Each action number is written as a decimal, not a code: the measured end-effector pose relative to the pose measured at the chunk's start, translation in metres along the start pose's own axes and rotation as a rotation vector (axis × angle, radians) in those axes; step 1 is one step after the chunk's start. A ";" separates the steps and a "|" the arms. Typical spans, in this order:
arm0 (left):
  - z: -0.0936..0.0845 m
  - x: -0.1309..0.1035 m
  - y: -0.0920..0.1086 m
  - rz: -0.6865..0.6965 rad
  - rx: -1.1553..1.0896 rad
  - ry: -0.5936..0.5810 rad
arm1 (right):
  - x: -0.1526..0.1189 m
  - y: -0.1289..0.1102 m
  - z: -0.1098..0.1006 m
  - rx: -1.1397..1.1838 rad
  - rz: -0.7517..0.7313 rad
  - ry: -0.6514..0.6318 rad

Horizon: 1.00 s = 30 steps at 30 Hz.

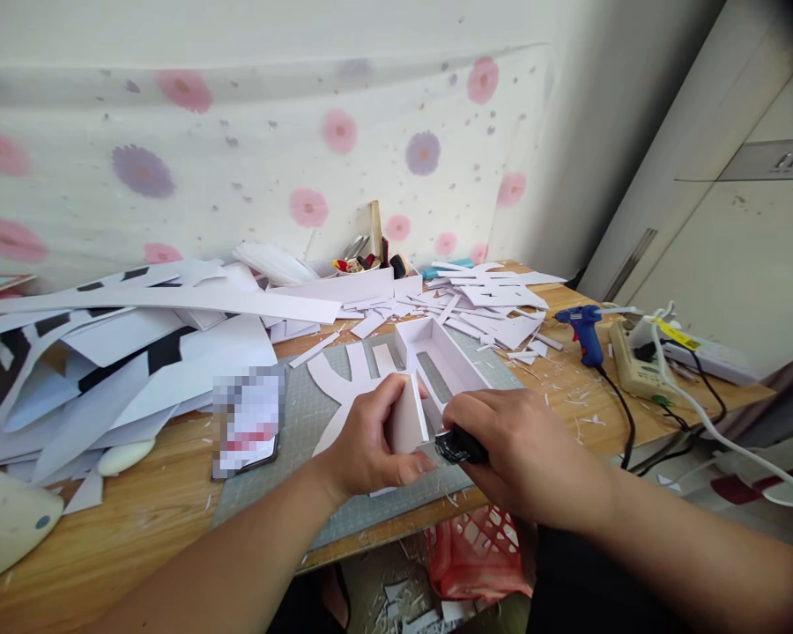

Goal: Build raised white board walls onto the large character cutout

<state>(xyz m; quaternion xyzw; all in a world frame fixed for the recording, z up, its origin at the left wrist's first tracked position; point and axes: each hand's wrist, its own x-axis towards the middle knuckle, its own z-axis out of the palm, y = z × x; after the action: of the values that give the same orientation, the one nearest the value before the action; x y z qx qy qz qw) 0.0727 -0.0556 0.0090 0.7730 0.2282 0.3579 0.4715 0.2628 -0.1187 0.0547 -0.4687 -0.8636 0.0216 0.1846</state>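
Observation:
A white foam-board piece (353, 396) with curved cut-out strips lies on the grey cutting mat (270, 511), with narrow upright walls (459, 348) forming a box on it. My left hand (376, 436) is closed around the near end of the upright wall strip (411, 414), thumb in front and fingers behind. My right hand (508, 440) grips a black utility knife (461, 445), held against the near end of that strip. The knife's blade is mostly hidden between the hands.
A phone (248, 423) lies left, beside piled white board sheets (191, 370). White scraps (482, 304) cover the back right. A blue glue gun (585, 335) stands near a power strip (641, 361) with cables. Below the table edge is a red basket (476, 555).

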 end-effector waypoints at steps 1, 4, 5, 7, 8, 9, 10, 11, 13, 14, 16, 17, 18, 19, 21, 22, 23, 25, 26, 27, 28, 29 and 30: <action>0.000 0.000 0.001 -0.005 0.004 -0.006 | -0.001 0.000 0.000 0.000 -0.004 0.012; 0.001 -0.001 0.002 -0.018 0.015 -0.027 | -0.002 -0.001 0.000 -0.024 -0.011 0.026; 0.002 -0.001 0.003 -0.017 0.018 -0.031 | -0.001 -0.001 -0.001 -0.035 -0.013 0.026; 0.002 -0.001 0.003 -0.001 0.029 -0.033 | -0.001 -0.001 -0.001 -0.049 -0.024 0.029; 0.002 -0.001 0.003 0.009 0.041 -0.033 | 0.000 -0.001 0.000 -0.053 -0.032 0.033; 0.002 -0.002 0.003 0.018 0.056 -0.034 | -0.001 -0.001 0.000 -0.054 -0.042 0.039; 0.002 -0.002 0.002 0.023 0.073 -0.037 | -0.001 -0.001 0.000 -0.057 -0.052 0.044; 0.001 -0.001 0.002 0.023 0.091 -0.041 | -0.001 -0.001 0.000 -0.061 -0.061 0.049; 0.001 -0.001 0.001 0.024 0.116 -0.050 | -0.003 -0.001 0.001 -0.069 -0.074 0.059; 0.000 -0.001 0.000 0.031 0.119 -0.056 | -0.003 -0.001 0.001 -0.073 -0.077 0.066; 0.001 -0.001 0.001 0.056 0.126 -0.068 | -0.004 -0.001 0.001 -0.082 -0.077 0.080; 0.001 -0.001 0.002 0.072 0.131 -0.071 | -0.005 0.000 0.001 -0.088 -0.076 0.088; 0.002 -0.002 0.003 0.088 0.139 -0.070 | -0.005 0.000 0.000 -0.095 -0.073 0.095; 0.003 -0.002 0.004 0.102 0.148 -0.066 | -0.005 0.000 0.000 -0.104 -0.066 0.102; 0.006 -0.003 0.007 0.125 0.167 -0.054 | -0.004 0.001 0.000 -0.117 -0.048 0.110; 0.006 -0.003 0.008 0.130 0.175 -0.051 | -0.004 0.001 0.000 -0.119 -0.041 0.112; 0.007 -0.003 0.009 0.131 0.184 -0.049 | -0.005 0.001 0.000 -0.120 -0.038 0.114; 0.008 -0.003 0.009 0.123 0.191 -0.051 | -0.006 0.002 0.001 -0.119 -0.055 0.115; 0.007 -0.003 0.008 0.119 0.189 -0.054 | -0.007 0.001 0.001 -0.117 -0.071 0.115; 0.007 -0.003 0.008 0.114 0.185 -0.058 | -0.007 0.001 0.002 -0.116 -0.089 0.114; 0.007 -0.003 0.007 0.113 0.179 -0.062 | -0.008 0.001 0.002 -0.115 -0.107 0.111; 0.006 -0.003 0.006 0.116 0.174 -0.066 | -0.009 0.001 0.003 -0.116 -0.118 0.110; 0.006 -0.003 0.006 0.123 0.172 -0.069 | -0.009 0.001 0.003 -0.117 -0.124 0.111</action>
<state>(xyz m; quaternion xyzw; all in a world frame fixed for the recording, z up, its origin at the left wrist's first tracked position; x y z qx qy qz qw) 0.0752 -0.0643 0.0115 0.8350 0.1939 0.3384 0.3883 0.2669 -0.1251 0.0491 -0.4250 -0.8790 -0.0664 0.2056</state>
